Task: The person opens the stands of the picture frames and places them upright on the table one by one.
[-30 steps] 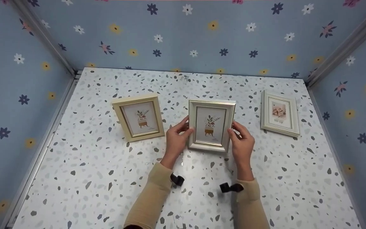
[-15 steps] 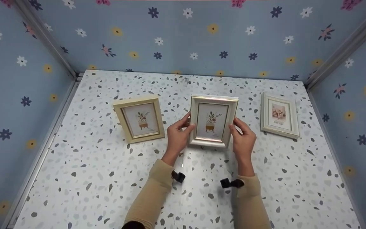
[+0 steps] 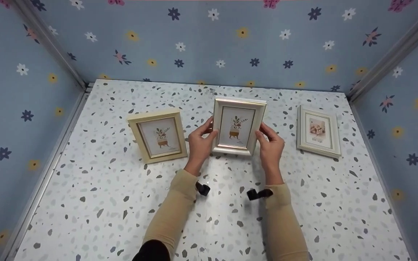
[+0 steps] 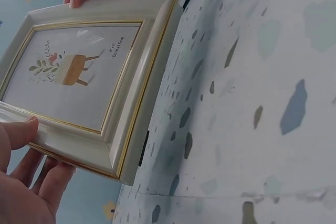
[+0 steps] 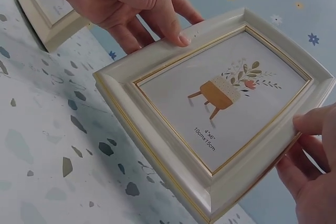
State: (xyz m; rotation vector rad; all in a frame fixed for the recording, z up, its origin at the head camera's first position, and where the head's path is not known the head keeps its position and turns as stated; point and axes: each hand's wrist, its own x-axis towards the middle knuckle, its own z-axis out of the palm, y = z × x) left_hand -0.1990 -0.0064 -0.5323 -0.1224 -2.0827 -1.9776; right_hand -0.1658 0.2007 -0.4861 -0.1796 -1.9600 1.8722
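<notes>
Both hands hold a cream-white picture frame [image 3: 240,150] with a thin gold inner line and a potted-plant print, gripping it by its two sides. The left hand [image 3: 200,142] pinches the left side, thumb on the front and fingers behind. On the opposite side the right hand [image 3: 271,146] does the same. In the left wrist view the picture frame [image 4: 142,93] is tilted, its lower edge near the table. The right wrist view shows the picture frame [image 5: 173,177] with a shadow on the table beside it. Its back is hidden.
A pale yellow picture frame [image 3: 169,158] with the same print stands leaning back to the left. Another cream picture frame [image 3: 336,134] with a flower photo lies flat to the right. Blue flowered walls [image 3: 209,40] enclose the speckled white table [image 3: 122,203] behind and at both sides.
Both hands have moved the held picture frame away from the body, toward the back wall, and slightly left over the last half second. The other two frames stay in place.
</notes>
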